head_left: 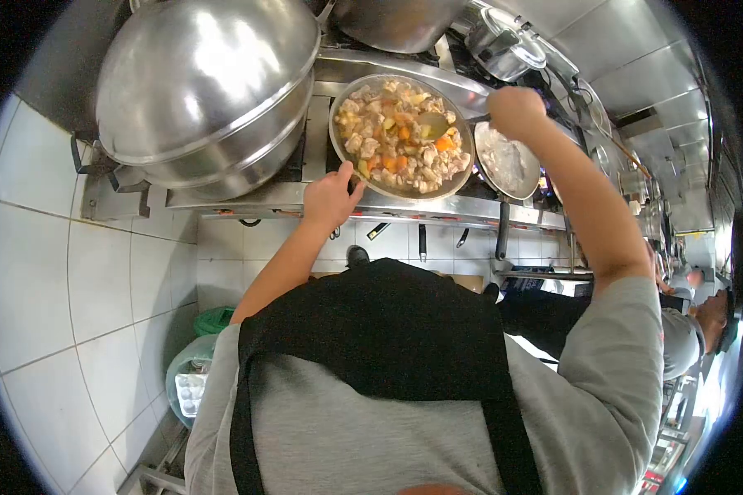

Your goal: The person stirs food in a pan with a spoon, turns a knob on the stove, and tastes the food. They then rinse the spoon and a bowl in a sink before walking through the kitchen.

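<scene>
A wide round pan (336,142) sits on the stove, full of meat chunks with orange and yellow-green vegetable pieces (403,136). My left hand (330,198) is closed at the pan's near-left edge, around what looks like its dark handle. My right hand (516,113) is a fist, raised to the right of the pan. It grips the handle of a large spoon (437,124), whose bowl rests among the food. Below my right hand stands a smaller frying pan (520,172) holding whitish, cloudy contents, its black handle (503,231) pointing toward me.
A large domed steel pot (206,91) takes up the left of the stove. Behind the pan stands a big pot (400,21), and a lidded steel pot (504,49) is at back right. Another person (685,330) stands to my right. A bin (190,371) is low left.
</scene>
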`<state>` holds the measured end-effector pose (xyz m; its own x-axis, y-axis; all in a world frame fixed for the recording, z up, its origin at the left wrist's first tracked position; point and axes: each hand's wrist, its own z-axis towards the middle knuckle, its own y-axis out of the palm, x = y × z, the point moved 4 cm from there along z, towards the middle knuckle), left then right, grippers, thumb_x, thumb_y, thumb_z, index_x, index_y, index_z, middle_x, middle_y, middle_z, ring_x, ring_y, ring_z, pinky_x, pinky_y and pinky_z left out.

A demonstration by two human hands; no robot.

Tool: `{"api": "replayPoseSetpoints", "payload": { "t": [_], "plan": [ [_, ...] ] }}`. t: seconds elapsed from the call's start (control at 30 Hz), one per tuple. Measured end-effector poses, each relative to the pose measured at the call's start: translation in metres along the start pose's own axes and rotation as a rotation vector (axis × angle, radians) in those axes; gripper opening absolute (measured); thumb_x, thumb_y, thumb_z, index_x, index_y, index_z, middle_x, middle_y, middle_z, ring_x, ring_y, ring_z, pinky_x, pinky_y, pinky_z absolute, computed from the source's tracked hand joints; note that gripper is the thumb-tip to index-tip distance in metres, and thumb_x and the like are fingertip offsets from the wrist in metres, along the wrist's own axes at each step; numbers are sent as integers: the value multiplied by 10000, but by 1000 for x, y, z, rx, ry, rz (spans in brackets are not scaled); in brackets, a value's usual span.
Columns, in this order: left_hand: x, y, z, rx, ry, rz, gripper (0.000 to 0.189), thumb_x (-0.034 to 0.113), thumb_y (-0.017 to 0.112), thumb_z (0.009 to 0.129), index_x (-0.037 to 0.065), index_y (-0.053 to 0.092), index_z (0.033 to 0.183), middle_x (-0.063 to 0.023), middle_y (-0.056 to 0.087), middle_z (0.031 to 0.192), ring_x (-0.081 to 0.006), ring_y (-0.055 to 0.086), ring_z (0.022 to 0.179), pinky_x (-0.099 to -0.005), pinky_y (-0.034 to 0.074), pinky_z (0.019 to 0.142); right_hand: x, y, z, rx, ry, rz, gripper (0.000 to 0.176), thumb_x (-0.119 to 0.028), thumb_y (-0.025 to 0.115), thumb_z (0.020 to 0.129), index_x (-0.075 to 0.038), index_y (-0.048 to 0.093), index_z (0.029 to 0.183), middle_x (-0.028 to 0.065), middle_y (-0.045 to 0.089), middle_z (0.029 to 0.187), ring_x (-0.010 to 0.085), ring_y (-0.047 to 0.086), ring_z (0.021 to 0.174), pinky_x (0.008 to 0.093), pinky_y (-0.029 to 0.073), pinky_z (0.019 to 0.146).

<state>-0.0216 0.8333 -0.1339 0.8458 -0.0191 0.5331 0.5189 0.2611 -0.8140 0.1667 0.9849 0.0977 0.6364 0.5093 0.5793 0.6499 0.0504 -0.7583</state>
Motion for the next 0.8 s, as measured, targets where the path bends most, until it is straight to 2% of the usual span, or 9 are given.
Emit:
{"api": "replayPoseSetpoints", "payload": {
  "t": [0.07,0.27,0.3,0.4,0.43,0.53,0.6,0.73,0.8],
  "plan": [
    [-2,2,0,-15,-10,-7,374,398,587,845,97,467,1034,-143,638,702,-345,632,652,-452,485,546,9,-14,6,99,-12,-91,171,-131,585,786,-68,712,882,139,688,948,288,676,870,400,547,718],
    [-3,-5,4,-4,-82,21,334,380,568,850,101,463,1001,-127,639,761,-324,638,677,-446,491,578,31,-25,13,76,-89,-164,174,-144,633,748,-83,712,891,121,692,931,287,675,868,400,547,721],
    [-3,-5,5,3,-96,34,334,384,565,851,101,462,995,-130,640,766,-326,639,683,-448,491,583,35,-35,5,31,-8,-126,181,-150,660,728,-100,715,893,117,692,926,290,675,865,408,547,719],
    [-2,-11,11,13,-148,56,334,394,559,854,101,459,979,-137,643,775,-330,640,702,-454,491,599,58,-31,2,21,1,-112,186,-142,691,662,-160,720,845,85,693,861,274,670,829,385,535,697],
    [-2,-13,11,8,-171,50,332,396,558,855,102,458,975,-138,644,776,-330,641,709,-454,491,603,62,-18,13,-52,44,-218,191,-188,644,751,-131,723,916,103,695,947,276,678,877,409,540,719],
    [-2,-12,12,25,-219,39,325,397,547,864,103,454,967,-146,640,772,-332,641,728,-456,490,612,50,6,34,-109,30,-283,201,-228,608,781,-144,727,919,83,698,952,265,677,884,397,539,720],
    [-3,-8,13,35,-253,42,328,393,546,863,99,455,976,-154,636,785,-341,638,723,-463,490,613,53,49,69,-34,19,-247,224,-248,578,802,-135,727,925,77,699,956,260,675,895,381,539,726],
    [0,-3,13,80,-404,34,348,393,546,866,86,468,1010,-168,627,836,-355,624,763,-468,487,652,47,96,99,-28,-80,-247,196,-199,580,803,-144,720,928,78,697,940,256,676,877,377,540,707],
    [4,-7,13,153,-429,18,360,396,550,866,82,479,1027,-172,623,856,-357,616,788,-463,487,670,61,124,111,38,-99,-100,228,-275,602,788,-120,710,916,104,691,916,278,673,855,387,539,707]
  ]
}}
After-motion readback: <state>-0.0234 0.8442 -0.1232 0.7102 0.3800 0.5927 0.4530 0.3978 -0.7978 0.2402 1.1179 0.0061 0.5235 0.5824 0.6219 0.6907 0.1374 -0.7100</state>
